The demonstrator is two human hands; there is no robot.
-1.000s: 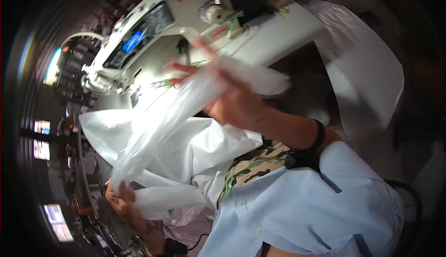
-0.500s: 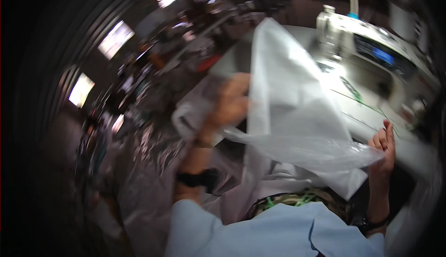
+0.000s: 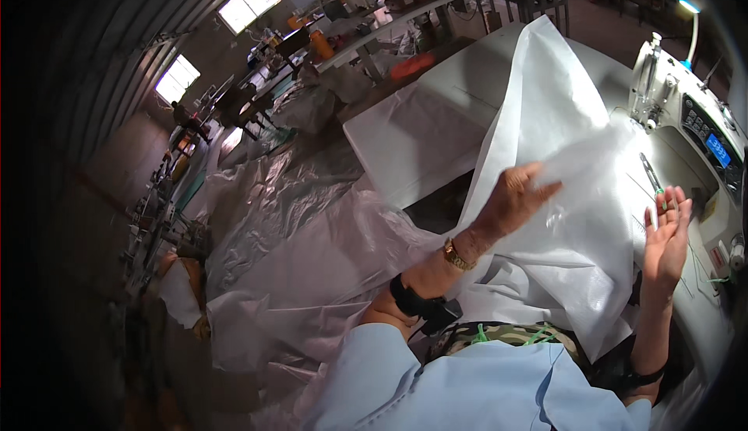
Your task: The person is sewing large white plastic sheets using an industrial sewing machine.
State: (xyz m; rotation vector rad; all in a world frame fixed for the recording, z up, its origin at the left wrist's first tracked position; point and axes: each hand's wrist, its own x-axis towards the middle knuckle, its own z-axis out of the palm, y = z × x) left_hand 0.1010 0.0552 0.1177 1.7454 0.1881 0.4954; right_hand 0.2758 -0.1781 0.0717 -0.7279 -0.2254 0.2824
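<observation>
My left hand point(image 3: 514, 201) is over a large white plastic-like sheet point(image 3: 557, 252) on my lap and the machine bed, its fingers spread. A blurred translucent film point(image 3: 588, 158) trails from beside those fingers toward the sewing machine point(image 3: 678, 119); no grip on it shows. At the right, my right hand point(image 3: 666, 240) is raised palm up above the bed's edge, fingers apart and loosely curved, with nothing clearly held. Just beyond its fingertips lie thread snips point(image 3: 650, 172) with a touch of green. The sheet's far corner stands up in a peak.
A lit lamp point(image 3: 690, 10) stands over the machine. To the left, a white tabletop panel point(image 3: 413, 143) adjoins heaps of clear plastic sheeting point(image 3: 288, 252). An orange object point(image 3: 413, 66) lies at the far table edge. Further workbenches and a person point(image 3: 187, 119) are in the background.
My view has swung left. My left hand has moved right across the sheet. The clear film once stretched near my lap to my right hand is now up by the machine, away from that hand.
</observation>
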